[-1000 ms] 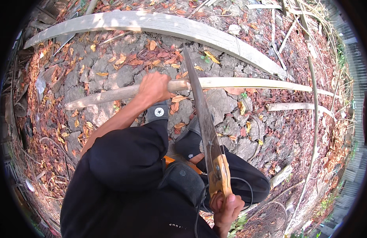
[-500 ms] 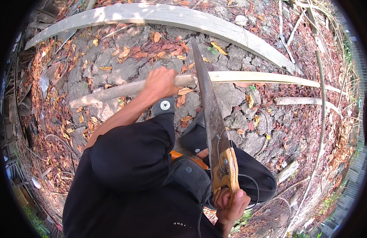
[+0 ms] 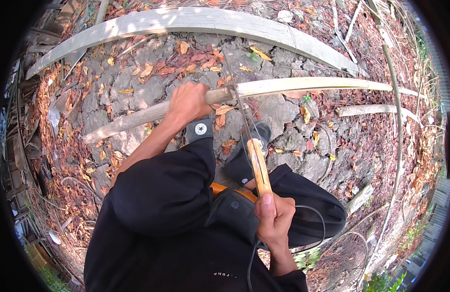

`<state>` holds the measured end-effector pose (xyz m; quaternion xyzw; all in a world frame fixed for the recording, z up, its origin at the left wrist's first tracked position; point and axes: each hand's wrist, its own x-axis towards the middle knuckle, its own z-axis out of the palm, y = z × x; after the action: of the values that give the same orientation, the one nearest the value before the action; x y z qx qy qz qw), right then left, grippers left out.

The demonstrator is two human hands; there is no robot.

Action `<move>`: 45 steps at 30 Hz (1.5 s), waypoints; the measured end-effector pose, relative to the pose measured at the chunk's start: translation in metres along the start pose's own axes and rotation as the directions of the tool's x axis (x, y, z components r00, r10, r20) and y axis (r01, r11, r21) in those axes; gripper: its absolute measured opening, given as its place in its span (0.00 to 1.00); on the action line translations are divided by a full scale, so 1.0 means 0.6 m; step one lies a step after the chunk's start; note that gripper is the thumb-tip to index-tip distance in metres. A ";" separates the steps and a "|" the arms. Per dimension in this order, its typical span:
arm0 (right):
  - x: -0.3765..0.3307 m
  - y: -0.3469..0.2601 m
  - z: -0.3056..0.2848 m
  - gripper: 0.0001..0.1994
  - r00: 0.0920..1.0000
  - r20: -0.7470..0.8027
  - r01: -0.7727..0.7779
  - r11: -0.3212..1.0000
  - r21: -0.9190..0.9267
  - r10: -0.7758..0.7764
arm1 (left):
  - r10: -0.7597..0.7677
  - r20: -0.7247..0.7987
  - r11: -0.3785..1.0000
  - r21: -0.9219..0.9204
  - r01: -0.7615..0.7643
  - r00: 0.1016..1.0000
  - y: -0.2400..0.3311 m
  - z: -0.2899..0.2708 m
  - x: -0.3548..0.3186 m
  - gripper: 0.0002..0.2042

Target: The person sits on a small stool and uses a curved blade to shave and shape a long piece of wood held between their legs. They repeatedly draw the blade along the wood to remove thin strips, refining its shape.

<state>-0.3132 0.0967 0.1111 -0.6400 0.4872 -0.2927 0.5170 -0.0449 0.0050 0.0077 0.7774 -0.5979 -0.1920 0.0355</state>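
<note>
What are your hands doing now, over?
Left hand gripping the pole, fingers wrapped round. Right hand holding the saw by its wooden handle, blade at the pole. Dry leaves around, nothing blocking.

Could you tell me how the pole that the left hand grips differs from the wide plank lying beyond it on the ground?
The pole is slender and rounded, while the plank is broad and flat. The pole is held by the left hand, with the saw in the right hand set against it; the plank lies untouched. The pole looks pale on its right part; the plank is evenly grey. Both are long, weathered wood running across the leaf-strewn ground.
</note>
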 end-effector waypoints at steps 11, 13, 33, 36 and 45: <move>-0.003 0.002 -0.005 0.26 1.000 0.023 0.005 1.000 0.021 -0.006 | -0.020 -0.066 0.999 0.041 0.023 0.998 -0.002 0.003 0.007 0.19; -0.015 -0.005 -0.004 0.25 0.999 0.045 0.009 1.000 0.018 -0.009 | -0.042 -0.034 0.998 0.046 0.043 0.999 -0.016 0.010 -0.001 0.19; 0.011 -0.019 0.010 0.24 1.000 0.002 -0.007 1.000 0.028 0.006 | -0.040 -0.047 0.998 0.055 0.042 0.998 -0.006 -0.004 0.009 0.21; -0.032 -0.016 -0.008 0.24 0.995 0.021 -0.102 0.987 0.124 0.100 | -0.046 -0.025 0.998 0.042 0.047 0.999 -0.011 0.001 0.013 0.22; 0.020 -0.015 0.006 0.28 0.999 -0.006 -0.039 0.997 0.065 0.039 | -0.028 -0.019 0.999 0.021 0.029 0.999 0.006 -0.014 0.000 0.17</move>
<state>-0.3030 0.0869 0.1170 -0.6123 0.4917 -0.3006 0.5412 -0.0451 0.0023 0.0166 0.7880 -0.5883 -0.1788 0.0301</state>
